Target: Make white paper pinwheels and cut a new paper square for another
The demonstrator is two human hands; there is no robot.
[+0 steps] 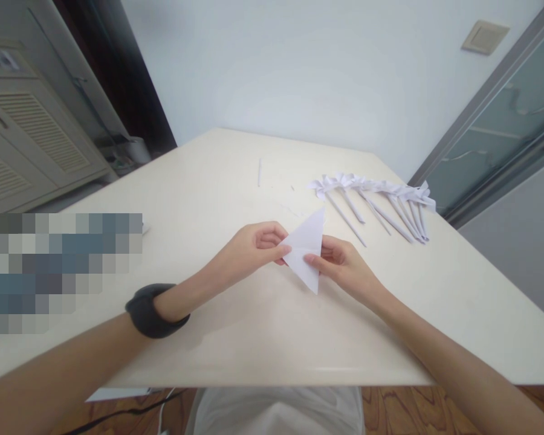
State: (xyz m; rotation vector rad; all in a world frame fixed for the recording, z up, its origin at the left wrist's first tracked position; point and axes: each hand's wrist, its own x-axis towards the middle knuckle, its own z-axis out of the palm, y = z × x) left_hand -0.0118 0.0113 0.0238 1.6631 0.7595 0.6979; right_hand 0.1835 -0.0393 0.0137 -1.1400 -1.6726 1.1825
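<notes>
My left hand (258, 244) and right hand (340, 266) pinch folded paper triangle (306, 251) at opposite edges, raised off tabletop (208, 193) to keep crease aligned; finished paper flowers (376, 196) set aside right

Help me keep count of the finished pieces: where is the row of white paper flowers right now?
In the head view, the row of paper flowers lies on the table toward its far right corner, beyond the right hand and the folded paper.
</notes>
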